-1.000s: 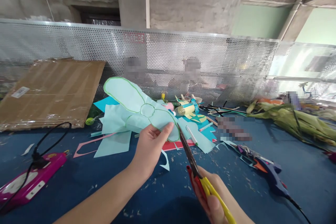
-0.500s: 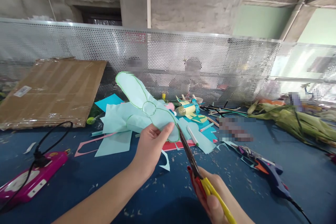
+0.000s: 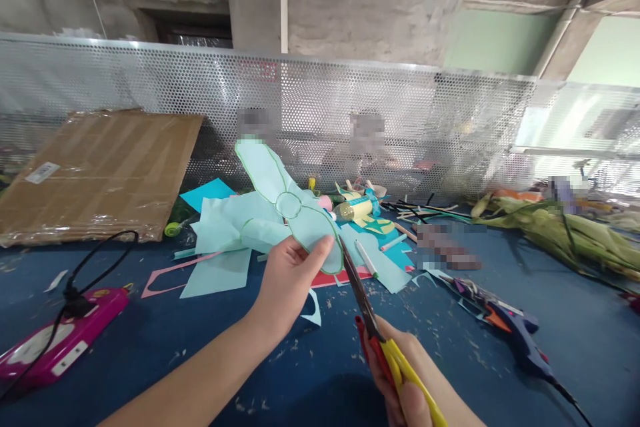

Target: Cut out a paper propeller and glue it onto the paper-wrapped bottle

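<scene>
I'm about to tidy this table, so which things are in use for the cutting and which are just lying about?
In use:
green-outlined light-blue paper cutout, in the left hand
scissors, in the right hand

Lying about:
hot glue gun
magenta power strip
plastic-wrapped cardboard

My 1 camera sits on my head, facing 12 o'clock and tipped down across the blue tabletop (image 3: 590, 340); it sees my left hand (image 3: 293, 273) close from 7 o'clock, my right hand (image 3: 407, 370) from 5, and the perforated metal screen (image 3: 320, 93) farther off at 12.
</scene>
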The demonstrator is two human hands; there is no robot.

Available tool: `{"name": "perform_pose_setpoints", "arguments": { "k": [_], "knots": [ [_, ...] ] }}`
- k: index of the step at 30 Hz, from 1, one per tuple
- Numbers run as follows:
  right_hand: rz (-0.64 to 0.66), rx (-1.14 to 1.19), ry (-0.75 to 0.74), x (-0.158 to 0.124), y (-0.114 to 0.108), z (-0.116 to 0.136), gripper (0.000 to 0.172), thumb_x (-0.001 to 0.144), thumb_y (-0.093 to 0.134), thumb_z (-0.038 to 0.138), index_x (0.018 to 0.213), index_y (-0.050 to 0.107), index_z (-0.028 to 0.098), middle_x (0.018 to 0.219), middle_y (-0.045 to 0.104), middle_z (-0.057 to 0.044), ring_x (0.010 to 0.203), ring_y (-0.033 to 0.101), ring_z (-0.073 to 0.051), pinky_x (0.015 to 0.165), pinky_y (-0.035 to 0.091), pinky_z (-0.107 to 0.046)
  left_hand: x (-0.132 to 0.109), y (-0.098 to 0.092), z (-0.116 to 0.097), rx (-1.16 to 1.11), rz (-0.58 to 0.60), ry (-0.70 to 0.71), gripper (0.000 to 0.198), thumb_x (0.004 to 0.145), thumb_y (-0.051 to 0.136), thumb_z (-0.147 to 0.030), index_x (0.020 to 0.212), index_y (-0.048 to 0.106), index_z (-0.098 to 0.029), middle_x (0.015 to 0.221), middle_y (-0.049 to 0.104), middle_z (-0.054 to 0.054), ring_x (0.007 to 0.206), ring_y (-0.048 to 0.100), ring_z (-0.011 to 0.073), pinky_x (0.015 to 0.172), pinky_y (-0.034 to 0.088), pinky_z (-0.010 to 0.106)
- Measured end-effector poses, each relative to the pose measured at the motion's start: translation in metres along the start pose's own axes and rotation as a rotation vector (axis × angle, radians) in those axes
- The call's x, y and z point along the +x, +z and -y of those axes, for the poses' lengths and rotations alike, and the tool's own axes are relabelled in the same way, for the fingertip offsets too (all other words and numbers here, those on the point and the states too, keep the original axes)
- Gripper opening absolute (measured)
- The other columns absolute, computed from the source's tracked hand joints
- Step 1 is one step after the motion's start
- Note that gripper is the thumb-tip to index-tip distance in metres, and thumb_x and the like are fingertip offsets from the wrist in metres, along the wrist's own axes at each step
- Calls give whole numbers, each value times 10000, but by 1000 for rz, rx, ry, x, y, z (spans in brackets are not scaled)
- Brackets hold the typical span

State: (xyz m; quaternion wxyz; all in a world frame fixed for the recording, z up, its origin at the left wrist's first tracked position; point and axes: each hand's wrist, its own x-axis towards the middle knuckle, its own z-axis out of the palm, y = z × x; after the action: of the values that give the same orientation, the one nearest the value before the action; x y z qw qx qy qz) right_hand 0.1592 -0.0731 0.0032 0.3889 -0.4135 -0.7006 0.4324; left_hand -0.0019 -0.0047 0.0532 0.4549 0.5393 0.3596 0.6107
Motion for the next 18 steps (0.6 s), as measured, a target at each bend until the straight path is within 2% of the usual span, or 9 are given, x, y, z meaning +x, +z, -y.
{"name": "perform_pose_setpoints", "arguments": {
  "k": [2,7,10,14,18],
  "knots": [
    [0,34,-1,-1,1,-1,782,652,221,896,873,491,196,529,352,53,424,324,-100,411,359,-236,-1,1,-1,10,22,1,208,747,673,-393,791,706,-192,798,713,35,823,625,199,745,490,290],
    [24,93,18,-3,0,-6,783,620,289,900,887,492,192,566,385,36,448,367,-106,458,443,-250,-3,2,-4,29,55,1,198,749,670,-382,773,696,-187,758,696,40,782,614,201,707,498,300],
    [58,179,73,-4,0,-12,811,608,332,895,987,470,192,578,382,50,435,378,-101,467,472,-262,-4,2,-5,16,92,-6,195,753,663,-379,769,689,-187,776,700,50,838,617,221,728,503,311],
    [47,251,140,-3,0,-23,898,560,403,902,1092,454,181,589,405,52,447,394,-110,489,506,-294,-6,2,-3,73,123,-14,202,774,641,-383,745,669,-185,745,670,39,749,589,187,654,475,271],
    [68,288,272,0,-3,-31,771,674,410,832,1072,478,176,601,433,42,455,416,-109,526,526,-314,-7,1,-2,155,117,32,203,779,631,-369,719,642,-175,674,614,15,639,521,145,584,427,244]
  ]
}}
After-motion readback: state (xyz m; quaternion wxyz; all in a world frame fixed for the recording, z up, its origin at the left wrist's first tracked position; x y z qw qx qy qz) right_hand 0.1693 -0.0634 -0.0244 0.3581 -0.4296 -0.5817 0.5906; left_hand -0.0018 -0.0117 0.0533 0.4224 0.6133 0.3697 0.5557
